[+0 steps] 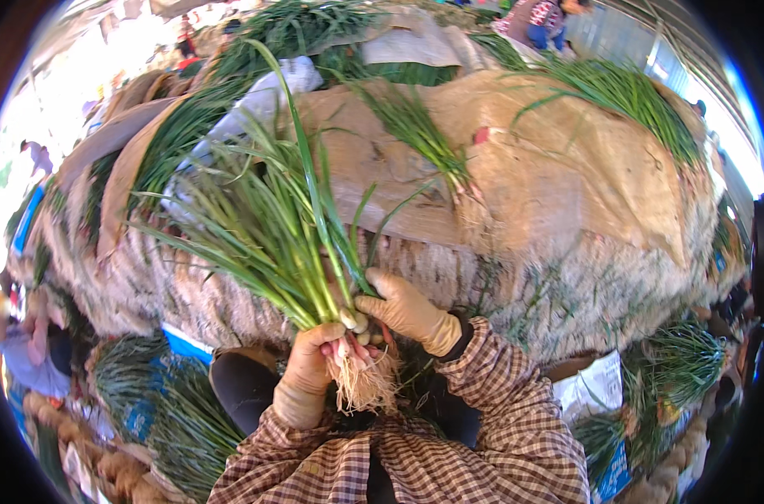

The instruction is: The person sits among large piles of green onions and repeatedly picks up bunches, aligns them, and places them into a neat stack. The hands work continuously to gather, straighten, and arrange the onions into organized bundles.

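In front of my body, my left hand (306,368), in a pale thin glove, grips a bunch of green onions (306,277) just above its pinkish bulbs. The long leaves fan up and to the left, while a tuft of pale roots (363,384) hangs below. My right hand (413,312), gloved the same way, is at the bunch's right side. Between its thumb and forefinger it pinches a green leaf (357,271) low down. Part of the stems is hidden behind my fingers.
A big root-fringed pile (262,309) of green onions rises ahead, partly under a tan woven sheet (533,151). A smaller bunch (438,148) lies on that sheet. More onions (193,416) are at lower left and right (684,359). A person (542,22) bends at the back.
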A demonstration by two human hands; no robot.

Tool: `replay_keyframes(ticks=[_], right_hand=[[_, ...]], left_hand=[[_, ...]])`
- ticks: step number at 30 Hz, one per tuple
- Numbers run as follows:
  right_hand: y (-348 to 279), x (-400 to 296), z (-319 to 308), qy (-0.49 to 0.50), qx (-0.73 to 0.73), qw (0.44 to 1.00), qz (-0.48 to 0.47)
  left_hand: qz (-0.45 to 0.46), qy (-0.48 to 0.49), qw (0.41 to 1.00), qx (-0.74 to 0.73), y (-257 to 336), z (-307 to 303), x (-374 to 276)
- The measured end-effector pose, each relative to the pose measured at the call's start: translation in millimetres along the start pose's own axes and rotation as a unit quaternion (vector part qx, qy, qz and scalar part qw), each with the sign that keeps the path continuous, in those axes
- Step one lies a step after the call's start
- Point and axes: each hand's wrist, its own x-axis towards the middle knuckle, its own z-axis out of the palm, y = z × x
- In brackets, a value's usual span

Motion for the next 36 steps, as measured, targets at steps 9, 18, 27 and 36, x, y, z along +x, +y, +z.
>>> replay_keyframes(ticks=[9,18,27,36], right_hand=[[73,-76,-55,-0.168,-0.469,0.855,0.144],[-12,-18,-157,0.171,-0.545,0.820,0.046],[-20,82,-212,0.315,-0.551,0.757,0.154],[-24,-23,-189,0.155,0.192,0.969,-0.012]], left_hand=[[0.247,-0.222,0.943,-0.042,77,26,8],[0.227,-0.133,0.955,-0.138,38,35,30],[0.161,-0.096,0.977,-0.102,23,29,20],[0.169,-0.187,0.960,-0.124,14,2,33]])
